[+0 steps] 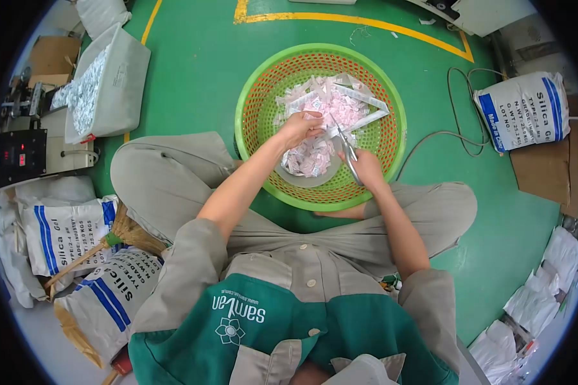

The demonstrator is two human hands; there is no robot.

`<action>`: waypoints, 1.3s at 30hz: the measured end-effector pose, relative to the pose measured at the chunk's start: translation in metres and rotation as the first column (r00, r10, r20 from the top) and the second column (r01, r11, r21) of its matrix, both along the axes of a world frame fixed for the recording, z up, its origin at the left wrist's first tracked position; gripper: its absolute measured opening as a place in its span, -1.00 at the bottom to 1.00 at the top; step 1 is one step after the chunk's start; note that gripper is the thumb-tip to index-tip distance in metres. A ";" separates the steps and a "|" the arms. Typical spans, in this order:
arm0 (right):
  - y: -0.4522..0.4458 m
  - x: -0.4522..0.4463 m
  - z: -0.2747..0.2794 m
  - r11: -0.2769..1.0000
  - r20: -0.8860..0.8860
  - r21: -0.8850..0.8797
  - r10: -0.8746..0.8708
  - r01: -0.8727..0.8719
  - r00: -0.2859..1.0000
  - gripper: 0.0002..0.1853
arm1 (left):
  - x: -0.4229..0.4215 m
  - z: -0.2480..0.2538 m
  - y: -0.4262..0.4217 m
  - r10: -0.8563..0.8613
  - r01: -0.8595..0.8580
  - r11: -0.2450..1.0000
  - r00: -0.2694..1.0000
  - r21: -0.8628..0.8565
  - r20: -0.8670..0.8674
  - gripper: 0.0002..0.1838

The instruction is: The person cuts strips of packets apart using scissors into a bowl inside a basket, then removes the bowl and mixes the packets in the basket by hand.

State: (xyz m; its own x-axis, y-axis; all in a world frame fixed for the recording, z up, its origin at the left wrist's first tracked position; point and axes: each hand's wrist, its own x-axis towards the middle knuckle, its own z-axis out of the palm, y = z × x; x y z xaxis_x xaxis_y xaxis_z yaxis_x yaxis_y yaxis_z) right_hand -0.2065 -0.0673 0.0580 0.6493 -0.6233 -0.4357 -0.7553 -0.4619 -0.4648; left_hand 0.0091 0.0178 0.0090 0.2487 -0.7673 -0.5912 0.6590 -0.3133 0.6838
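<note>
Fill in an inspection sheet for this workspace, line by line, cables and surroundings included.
Surface: green floor, yellow lines
Job's things: round lime-green plastic basket holding pink-and-white packets; silver metal scissors
Clutter: white scraps; straw broom across white printed silica gel bags
Hands: left hand gripping some packets; right hand holding scissors
Cables: thin grey cable looped on floor, right
Surroundings: off-white plastic tub of small packets, left; black panel, red display lit
</note>
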 end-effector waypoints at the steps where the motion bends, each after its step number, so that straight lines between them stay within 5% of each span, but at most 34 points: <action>1: -0.001 -0.001 0.000 1.000 0.026 0.008 -0.027 0.027 0.999 -0.29 | 0.002 -0.004 -0.001 0.018 -0.018 1.000 1.000 -0.012 -0.015 -0.65; 11: 0.004 -0.004 0.001 0.998 0.091 0.004 -0.069 0.069 0.993 -0.25 | 0.000 0.006 -0.006 0.092 -0.092 0.996 0.994 0.001 -0.063 -0.72; 20: 0.005 0.001 0.006 0.988 0.137 0.140 -0.081 0.061 0.987 -0.26 | 0.000 0.016 -0.003 -0.189 0.176 0.982 0.929 0.068 0.319 -0.84; 23: -0.001 0.002 0.009 0.979 0.034 0.193 -0.075 0.067 0.997 -0.25 | -0.003 0.016 -0.005 -0.173 0.155 0.984 0.944 0.084 0.281 -0.77; 27: -0.005 -0.001 0.003 0.969 0.008 0.222 -0.109 0.105 0.994 -0.25 | -0.001 0.013 -0.006 -0.018 0.019 0.999 1.000 -0.047 0.008 -0.71; 30: 0.004 -0.001 0.015 0.965 0.202 0.251 -0.127 0.074 0.971 -0.25 | 0.000 0.003 -0.009 0.114 -0.124 0.991 0.983 -0.057 -0.144 -0.70; 36: 0.019 0.001 -0.010 0.983 0.283 -0.180 0.006 0.047 0.959 -0.25 | -0.016 0.000 -0.012 0.257 -0.262 0.965 0.935 0.010 -0.244 -0.73; 39: 0.013 0.005 0.013 0.998 0.075 0.042 -0.053 0.050 0.996 -0.26 | -0.021 -0.004 -0.012 0.224 -0.226 0.974 0.951 0.015 -0.214 -0.74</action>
